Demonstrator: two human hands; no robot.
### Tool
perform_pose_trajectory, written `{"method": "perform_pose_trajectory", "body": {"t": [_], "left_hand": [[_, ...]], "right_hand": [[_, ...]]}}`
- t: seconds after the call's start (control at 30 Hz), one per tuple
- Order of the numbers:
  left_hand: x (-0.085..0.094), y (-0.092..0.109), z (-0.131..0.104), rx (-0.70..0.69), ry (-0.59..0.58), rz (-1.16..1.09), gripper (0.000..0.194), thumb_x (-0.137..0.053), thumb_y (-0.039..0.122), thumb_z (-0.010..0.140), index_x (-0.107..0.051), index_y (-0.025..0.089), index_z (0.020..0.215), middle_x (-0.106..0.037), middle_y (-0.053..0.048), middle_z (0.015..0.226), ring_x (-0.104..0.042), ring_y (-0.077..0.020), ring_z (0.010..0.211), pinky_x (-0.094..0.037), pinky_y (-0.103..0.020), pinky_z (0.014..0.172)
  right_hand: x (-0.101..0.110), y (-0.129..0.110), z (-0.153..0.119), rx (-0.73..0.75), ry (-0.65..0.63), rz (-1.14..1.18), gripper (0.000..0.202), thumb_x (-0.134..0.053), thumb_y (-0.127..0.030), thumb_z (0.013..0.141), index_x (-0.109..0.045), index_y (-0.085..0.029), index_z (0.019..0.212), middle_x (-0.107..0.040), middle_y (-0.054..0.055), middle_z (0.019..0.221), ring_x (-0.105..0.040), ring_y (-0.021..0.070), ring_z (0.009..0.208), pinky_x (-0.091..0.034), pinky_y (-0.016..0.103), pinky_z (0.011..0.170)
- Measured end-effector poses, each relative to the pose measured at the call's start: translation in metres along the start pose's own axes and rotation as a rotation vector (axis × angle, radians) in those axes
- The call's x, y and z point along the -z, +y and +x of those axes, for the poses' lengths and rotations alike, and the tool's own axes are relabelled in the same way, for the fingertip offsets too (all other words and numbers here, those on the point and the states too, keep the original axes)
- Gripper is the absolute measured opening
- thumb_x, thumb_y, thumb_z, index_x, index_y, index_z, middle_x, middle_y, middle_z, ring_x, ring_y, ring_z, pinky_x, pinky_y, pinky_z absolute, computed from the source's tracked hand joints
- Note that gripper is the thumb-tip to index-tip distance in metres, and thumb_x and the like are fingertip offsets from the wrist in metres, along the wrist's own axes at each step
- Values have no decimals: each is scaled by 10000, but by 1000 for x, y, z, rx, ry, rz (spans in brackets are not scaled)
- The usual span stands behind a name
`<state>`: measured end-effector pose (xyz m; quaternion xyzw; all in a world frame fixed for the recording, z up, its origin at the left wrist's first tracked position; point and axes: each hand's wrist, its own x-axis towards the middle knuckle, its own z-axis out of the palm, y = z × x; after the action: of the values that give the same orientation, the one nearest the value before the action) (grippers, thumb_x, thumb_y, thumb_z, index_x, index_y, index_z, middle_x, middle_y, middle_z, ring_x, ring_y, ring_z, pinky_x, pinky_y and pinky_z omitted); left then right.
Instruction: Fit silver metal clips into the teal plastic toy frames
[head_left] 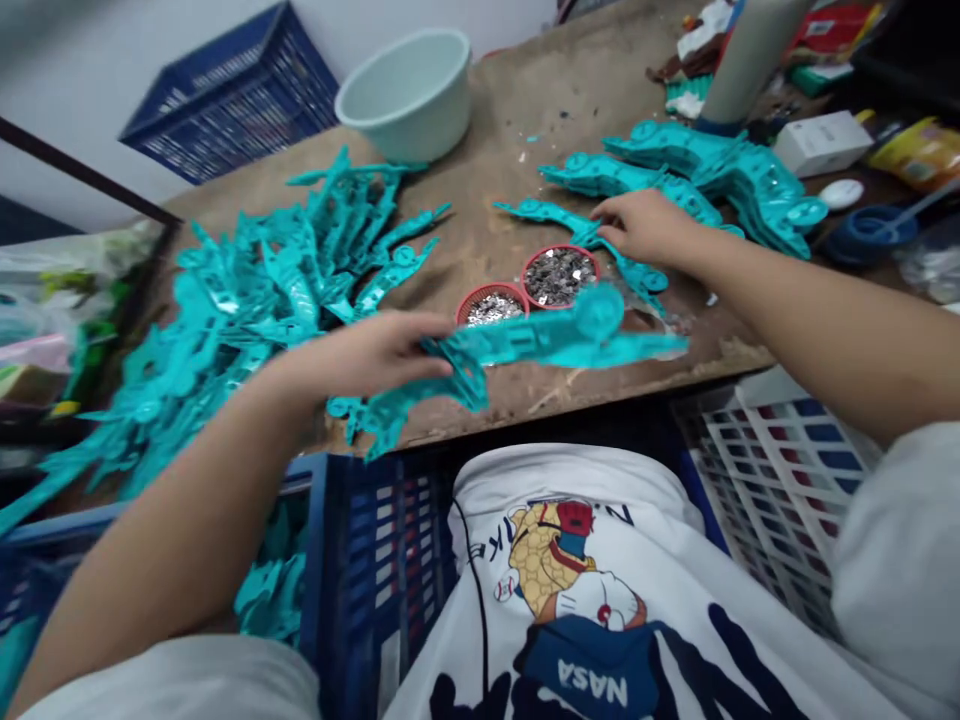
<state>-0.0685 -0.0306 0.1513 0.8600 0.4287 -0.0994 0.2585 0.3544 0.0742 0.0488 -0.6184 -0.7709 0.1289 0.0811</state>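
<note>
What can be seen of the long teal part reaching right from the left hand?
The long teal part looks like moulded plastic, blurred, with a round disc near its far end and a narrow tip beyond. The left hand holds its near end over the table, the part roughly level in view and partly hiding a red basket. Another teal length hangs below the grip; whether they join is unclear.
</note>
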Motion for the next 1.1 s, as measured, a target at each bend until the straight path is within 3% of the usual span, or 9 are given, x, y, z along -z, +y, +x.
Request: {"method": "perform_pose_trajectory", "body": {"t": [0.1, 0.17, 0.37, 0.43, 0.53, 0.63, 0.77, 0.97, 1.1], "left_hand": [[-60, 30, 40, -8, -194, 30, 362, -700, 398, 1127, -874, 293, 1426, -964, -83, 1314, -938, -318, 1184, -747, -419, 1050], [-82, 37, 61, 40, -230, 163, 384, -707, 255, 1120, -875, 242, 1465, -960, -137, 1401, -941, -347, 1250, -742, -421, 1075], [-94, 55, 71, 217, -136, 517, 388, -652, 163, 1170, -904, 167, 1465, -924, -247, 1399, -956, -467, 1196, -754, -516, 947], [-96, 66, 67, 163, -36, 559, 357, -594, 196, 1204, -930, 191, 1326, -909, -234, 1353, -947, -462, 1135, -739, -523, 854], [-102, 73, 68, -26, -14, 537, 384, -578, 358, 1269, -942, 244, 1227, -905, -205, 1384, -904, -466, 1309, -750, -563, 938], [-106, 55, 77, -113, 43, 501, 460, -511, 429, 1306, -934, 256, 1354, -864, -189, 1614, -801, -472, 1563, -724, -630, 1150], [-112, -1, 95, -1, 282, 362, 508, -551, 489, 1298, -850, 267, 1644, -737, -174, 1831, -594, -498, 1818, -570, -712, 1387], [-130, -58, 119, 30, 241, 243, 593, -431, 569, 1298, -929, 249, 1332, -863, -113, 1498, -793, -411, 1560, -501, -620, 1395], [-138, -70, 130, 11, 342, 278, 565, -435, 454, 1275, -933, 202, 1191, -901, -120, 1368, -849, -350, 1422, -552, -521, 1330]], "right_hand": [[-19, 5, 13, 125, -83, 30, 521, -685, -169, 1246, -855, -129, 1737, -842, 214, 1705, -744, 411, 1590, -531, 511, 1364], [-30, 2, 15, 183, -151, -2, 467, -732, -173, 1211, -924, -179, 1636, -867, 172, 1668, -746, 412, 1585, -527, 511, 1382], [-46, -16, 5, 232, -147, -59, 394, -758, -189, 1183, -972, -189, 1515, -880, 158, 1634, -743, 424, 1582, -543, 527, 1387], [-50, -19, 4, 225, -152, -61, 420, -736, -187, 1178, -963, -173, 1530, -860, 177, 1668, -743, 448, 1595, -555, 550, 1383], [-57, -18, 6, 165, -176, -33, 402, -721, -189, 1164, -966, -188, 1483, -874, 163, 1618, -759, 453, 1565, -577, 543, 1356], [-60, -15, 8, 121, -182, 13, 372, -704, -199, 1157, -958, -203, 1428, -888, 155, 1547, -753, 443, 1545, -565, 545, 1364], [-49, -15, 4, 108, -177, 45, 371, -704, -276, 1179, -936, -211, 1462, -877, 176, 1580, -704, 467, 1603, -527, 608, 1420], [-31, -19, -4, -8, -17, 140, 348, -747, -351, 1222, -914, -231, 1502, -938, 153, 1414, -775, 438, 1472, -626, 560, 1276], [-16, -28, -12, -4, 85, 196, 272, -763, -137, 1149, -914, -158, 1374, -940, 146, 1388, -808, 307, 1266, -639, 430, 1172]]}}
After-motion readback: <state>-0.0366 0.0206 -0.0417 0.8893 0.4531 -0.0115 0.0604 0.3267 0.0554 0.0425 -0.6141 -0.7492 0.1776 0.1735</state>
